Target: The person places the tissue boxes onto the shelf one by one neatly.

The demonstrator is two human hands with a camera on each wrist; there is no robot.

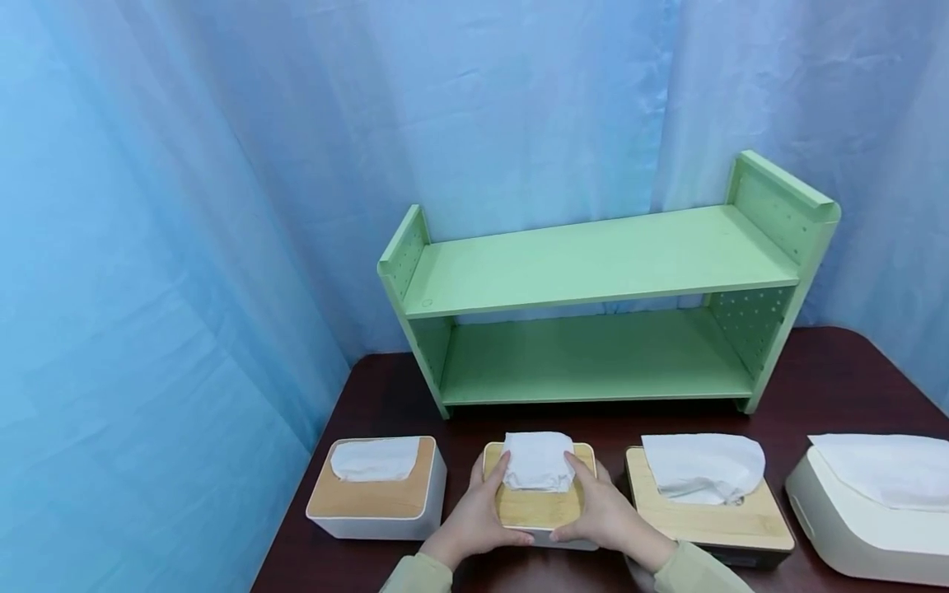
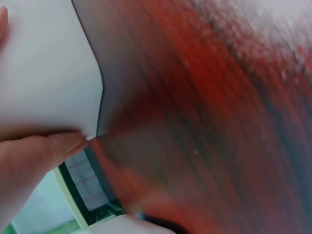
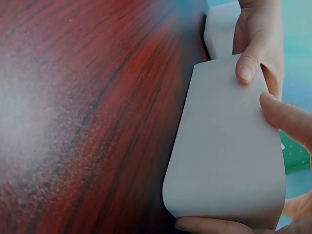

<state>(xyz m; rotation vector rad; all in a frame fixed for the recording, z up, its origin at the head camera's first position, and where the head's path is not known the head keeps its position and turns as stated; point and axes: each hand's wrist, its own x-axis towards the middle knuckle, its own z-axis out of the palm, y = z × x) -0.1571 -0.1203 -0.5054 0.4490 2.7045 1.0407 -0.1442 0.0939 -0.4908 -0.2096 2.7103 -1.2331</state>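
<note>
A white tissue box with a bamboo lid stands at the table's middle, a white tissue folded over its top. My left hand grips its left side, and my right hand grips the right side. Both thumbs press the near white wall, as the right wrist view shows. There the right hand's lower fingers lie along the box's side. In the left wrist view, fingers of my left hand touch the box's edge. The box's underside is hidden.
To the left is a tissue box with a tan lid. At right stand a wood-topped tissue box and a larger white one. A green two-tier shelf stands behind on the dark red table, before blue curtains.
</note>
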